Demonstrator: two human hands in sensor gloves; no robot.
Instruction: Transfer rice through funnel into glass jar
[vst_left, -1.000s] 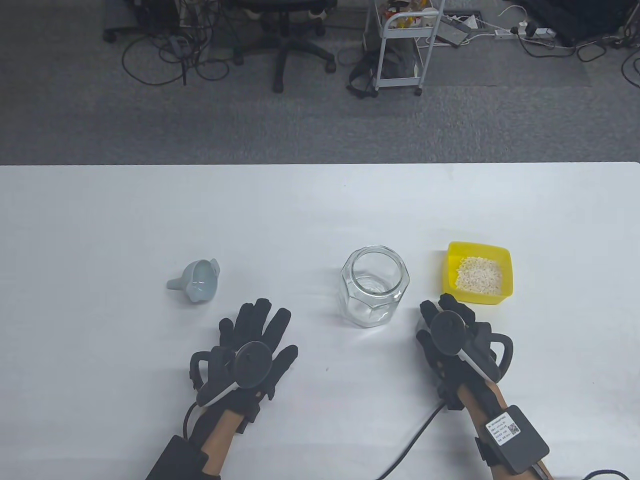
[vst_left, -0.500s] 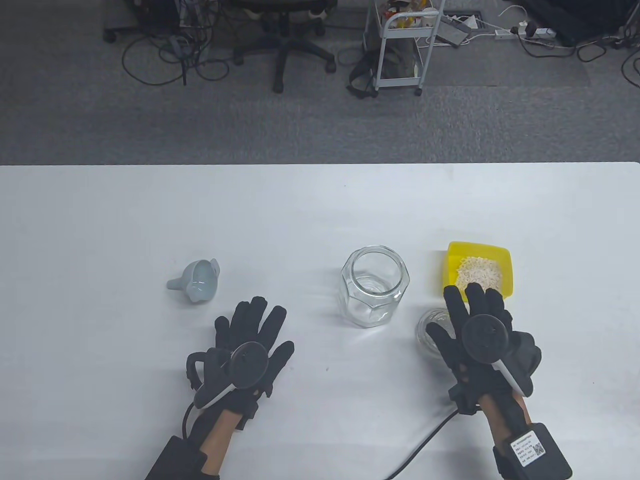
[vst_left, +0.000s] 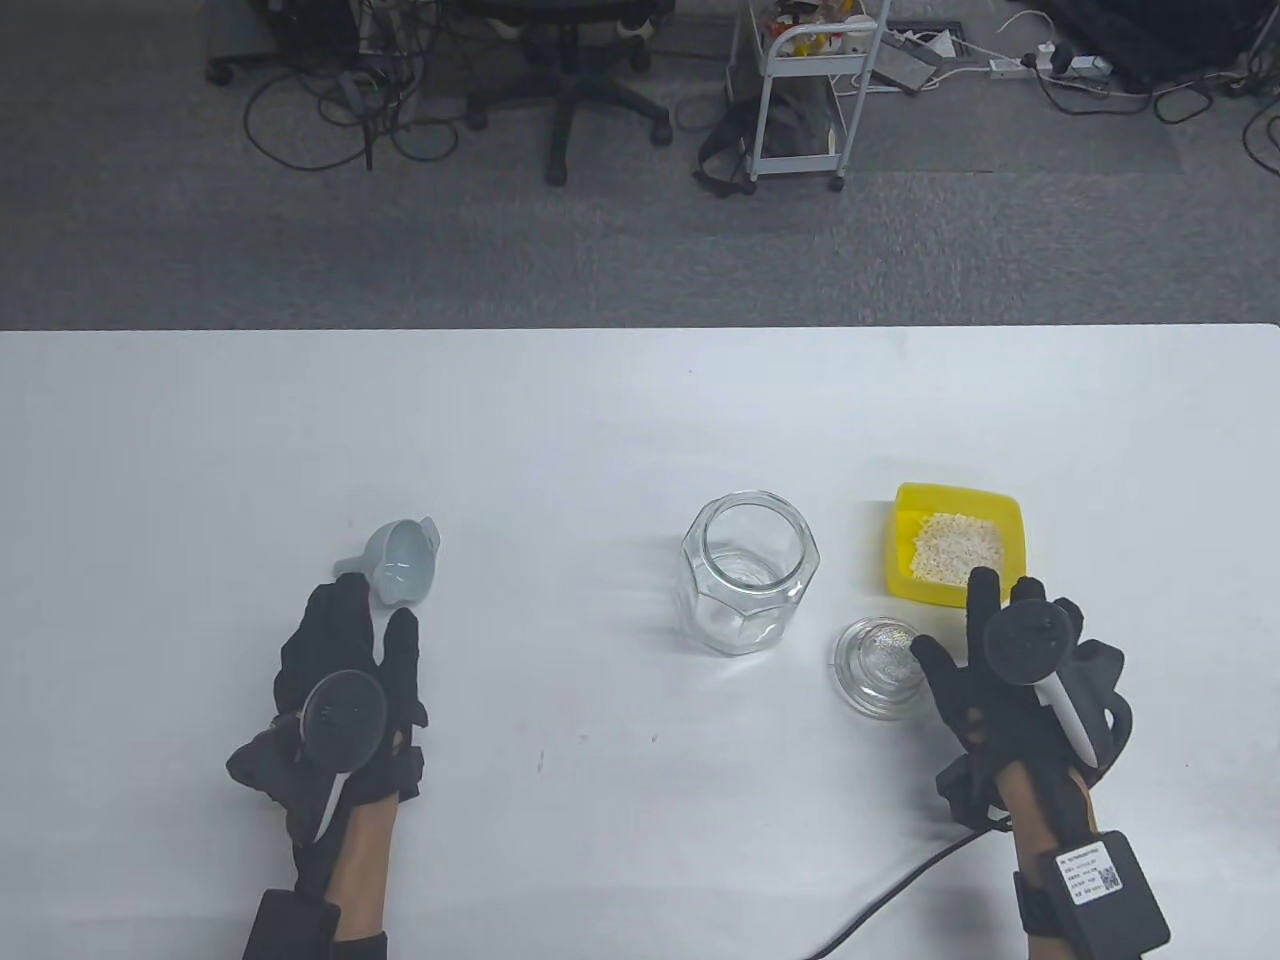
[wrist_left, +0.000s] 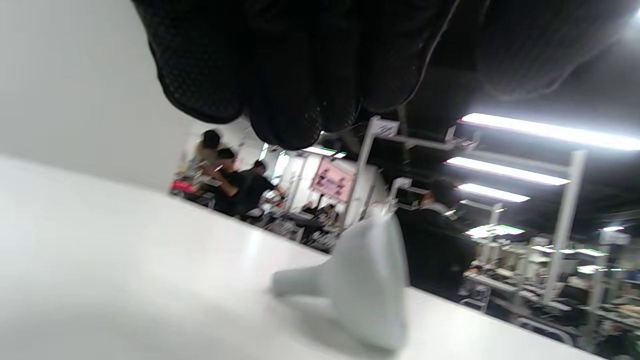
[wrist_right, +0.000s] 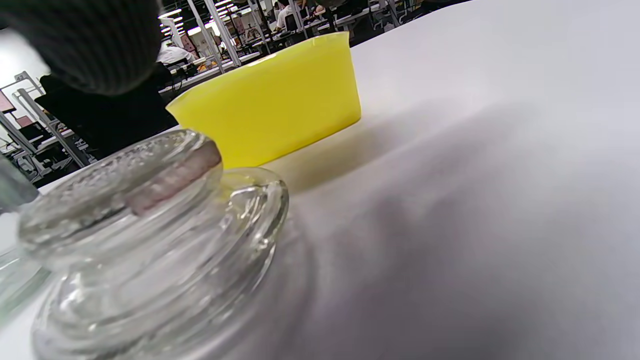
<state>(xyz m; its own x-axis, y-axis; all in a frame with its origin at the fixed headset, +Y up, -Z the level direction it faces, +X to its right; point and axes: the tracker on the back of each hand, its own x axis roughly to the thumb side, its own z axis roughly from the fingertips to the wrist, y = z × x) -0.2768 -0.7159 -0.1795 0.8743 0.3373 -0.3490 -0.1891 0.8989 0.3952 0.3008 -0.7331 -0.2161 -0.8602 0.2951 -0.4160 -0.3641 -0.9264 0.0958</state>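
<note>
A pale blue funnel (vst_left: 398, 562) lies on its side on the white table (vst_left: 600, 420); it also shows in the left wrist view (wrist_left: 367, 282). My left hand (vst_left: 345, 665) is open just below it, fingertips close to its rim, holding nothing. An open empty glass jar (vst_left: 748, 572) stands mid-table. Its glass lid (vst_left: 880, 666) lies on the table to the right, also seen in the right wrist view (wrist_right: 150, 235). A yellow bowl (vst_left: 958, 545) holds rice (vst_left: 955, 548). My right hand (vst_left: 1020, 660) is open and empty beside the lid, below the bowl (wrist_right: 270, 100).
The table's far edge (vst_left: 640, 328) runs across the middle of the table view. Beyond it are a carpeted floor, an office chair (vst_left: 570, 80), a white trolley (vst_left: 800, 90) and cables.
My left hand moved left and forward to just below the funnel. My right hand drew back to the right, uncovering the glass lid on the table.
</note>
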